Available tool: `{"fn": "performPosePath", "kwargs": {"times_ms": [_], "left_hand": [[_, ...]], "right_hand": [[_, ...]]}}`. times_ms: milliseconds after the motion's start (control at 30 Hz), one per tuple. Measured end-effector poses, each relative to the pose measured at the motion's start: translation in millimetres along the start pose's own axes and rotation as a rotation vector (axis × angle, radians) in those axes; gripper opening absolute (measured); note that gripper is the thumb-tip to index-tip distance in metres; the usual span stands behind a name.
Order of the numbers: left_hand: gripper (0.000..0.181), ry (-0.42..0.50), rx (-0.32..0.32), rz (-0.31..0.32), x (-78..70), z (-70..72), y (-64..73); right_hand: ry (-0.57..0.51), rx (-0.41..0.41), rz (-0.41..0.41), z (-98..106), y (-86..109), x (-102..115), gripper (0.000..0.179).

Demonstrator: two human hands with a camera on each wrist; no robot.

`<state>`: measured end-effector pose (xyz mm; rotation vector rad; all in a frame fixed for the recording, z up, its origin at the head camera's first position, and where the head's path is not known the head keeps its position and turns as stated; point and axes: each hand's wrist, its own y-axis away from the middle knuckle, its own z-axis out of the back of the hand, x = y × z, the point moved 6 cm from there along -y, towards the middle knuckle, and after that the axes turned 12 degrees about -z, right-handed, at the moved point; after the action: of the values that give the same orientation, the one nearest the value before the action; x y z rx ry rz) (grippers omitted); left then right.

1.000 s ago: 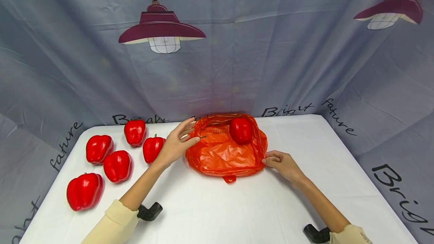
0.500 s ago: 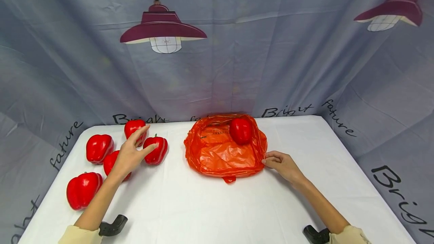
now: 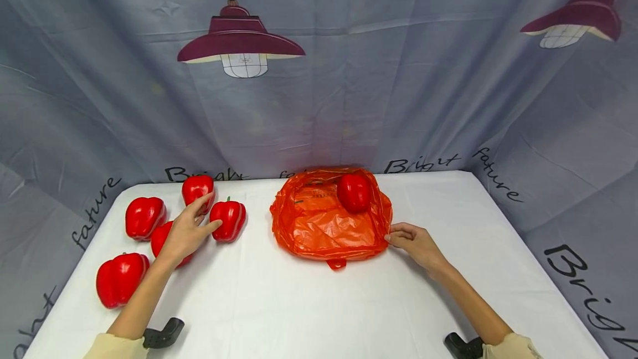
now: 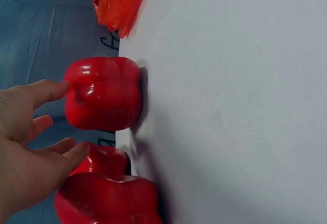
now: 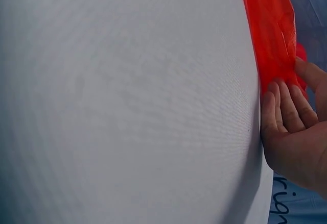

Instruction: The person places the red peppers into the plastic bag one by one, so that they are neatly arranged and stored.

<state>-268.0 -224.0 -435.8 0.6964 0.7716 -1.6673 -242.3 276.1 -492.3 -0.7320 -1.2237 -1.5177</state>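
My left hand [image 3: 185,234] reaches over the left group of red bell peppers with thumb and fingers spread, holding nothing. Its thumb points at the nearest bell pepper [image 3: 229,220]; in the left wrist view the thumb tip overlaps that pepper's [image 4: 104,94] top. At the right side of an orange-red plastic bag [image 3: 329,231], my right hand [image 3: 416,244] pinches the rim between thumb and fingers. The bag lies with its mouth spread, and one bell pepper [image 3: 354,193] sits inside toward the back right. In the right wrist view the fingers lie along the bag's outer wall [image 5: 273,35].
More bell peppers stand at the left: one at the back [image 3: 197,190], one further left [image 3: 144,218], one at the front [image 3: 121,280] and one partly behind my left arm [image 3: 160,237]. A white cloth covers the table [image 3: 319,314]. A printed curtain [image 3: 344,98] rises behind.
My left hand has moved left from the bag's rim to the peppers, then slightly lower beside the nearest one. The right hand stays at the bag.
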Motion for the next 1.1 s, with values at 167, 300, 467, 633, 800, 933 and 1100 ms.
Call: {"fn": "performPosePath", "kwargs": {"times_ms": [167, 300, 467, 633, 800, 933, 1100], "left_hand": [[0.075, 0.018, 0.002, -0.014, -1.2, -3.8, -2.3], [0.076, 0.022, 0.026, -0.001, -0.5, -7.0, -4.1], [0.078, 0.053, 0.059, 0.034, 3.2, -13.7, -4.5], [0.072, 0.085, 0.045, 0.015, 5.0, -16.8, -3.8], [0.067, 0.089, 0.023, -0.009, 5.0, -16.7, -3.4], [0.067, 0.075, 0.007, -0.018, 1.4, -16.0, -5.1], [0.067, 0.114, -0.021, -0.041, -14.0, -17.4, -13.4]], "right_hand": [[0.012, -0.001, -0.003, -0.3, -0.7, -0.3, 0.037], [0.018, -0.001, -0.002, 0.1, -1.1, -0.2, 0.038], [0.022, -0.007, -0.017, 0.6, -0.9, -0.3, 0.038], [0.02, -0.001, -0.02, 0.4, -1.2, -0.8, 0.039], [0.02, -0.004, -0.032, 0.2, -2.4, -2.8, 0.038], [0.026, -0.002, -0.018, 0.0, -2.9, -2.5, 0.036], [0.022, 0.003, -0.016, 0.2, -3.3, -3.2, 0.037]]}}
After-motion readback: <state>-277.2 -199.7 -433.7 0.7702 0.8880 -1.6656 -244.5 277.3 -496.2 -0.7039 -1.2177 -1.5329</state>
